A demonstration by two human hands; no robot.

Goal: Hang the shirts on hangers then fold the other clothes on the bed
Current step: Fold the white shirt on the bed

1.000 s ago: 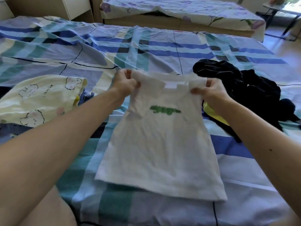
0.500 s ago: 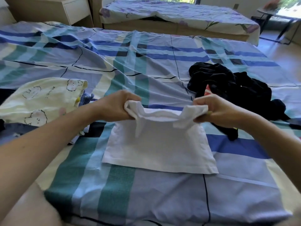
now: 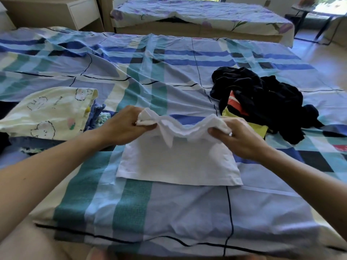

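Our left fingers [image 3: 145, 127] curl tight around one bunched corner of the white shirt [image 3: 178, 162], and our right fingers [image 3: 218, 132] clamp on the opposite corner, thumb and fingertips pinching the cloth. Between the left hand [image 3: 124, 126] and the right hand [image 3: 238, 137] the gripped edge sags in a loose wave, lifted off the rest of the fabric. Below the hands, the lower part of the shirt lies flat at the centre of the frame on the checked blue, teal and white sheet of the bed [image 3: 169, 212], its hem running straight across.

Right of centre, just beyond our right hand, a heap of black clothes [image 3: 266, 98] sits on the sheet, with a red piece [image 3: 236, 106] and a yellow-green garment [image 3: 260, 128] showing from under it. At the left edge lies a pale yellow garment [image 3: 47, 109] printed with small cartoon shapes. Along the top of the frame stand a second bed [image 3: 197, 14] with a flowered cover and, upper left, a wooden cabinet [image 3: 56, 12].
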